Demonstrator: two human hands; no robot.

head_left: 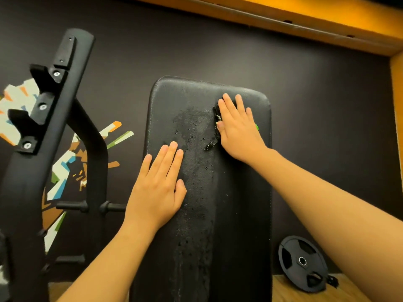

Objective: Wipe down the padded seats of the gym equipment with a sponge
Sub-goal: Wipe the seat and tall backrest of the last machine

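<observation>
Head view: the right hand (237, 127) presses flat, fingers straight, on the sponge (217, 113) near the top of the padded seat (239, 214). The left hand (157, 188) lies flat beside the wet streak (196, 214). Pooled water could make the bracing hand slip.

We see dim, warm indoor light, brightest on the orange strip (283, 9) at the top. The wet padded seat (229, 214) carries faint sheen; wide-angle bending curves the edges.
</observation>
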